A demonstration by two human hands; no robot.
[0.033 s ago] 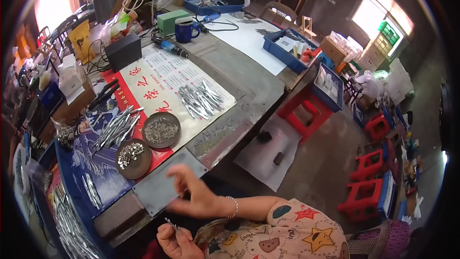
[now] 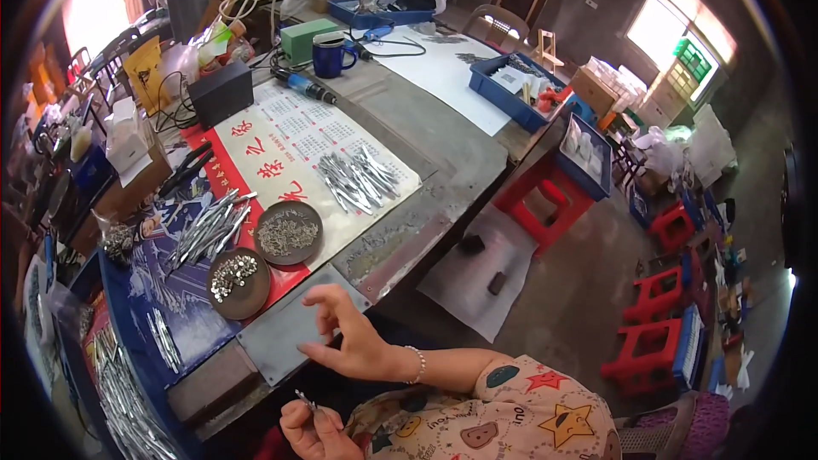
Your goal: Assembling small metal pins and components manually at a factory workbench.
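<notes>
Head: right hand [image 2: 362, 351] by plate [image 2: 274, 342] edge

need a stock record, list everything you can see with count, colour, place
Workbench: one, grey, centre
Slim metal pieces: many, silver, heaped centre and left
Dish of small shiny pieces: one, brown, near left
Dish of finer pieces: one, brown, beside it
Calendar sheet: one, white and red, centre
Metal plate: one, grey, near edge
Mug: one, blue, far side
Power tool: one, blue and black, by mug
Oblong boxes: two, black and green, beyond calendar
Trays: at least four, blue, left, far, right
Stools: at least four, red, right floor
Other clutter: mixed, edges, too crowded to count
Bracelet: one, pale, right wrist
Left hand: one, bare, lower edge, holding small silver piece
Right hand: one, bare, fingers apart, by plate
</notes>
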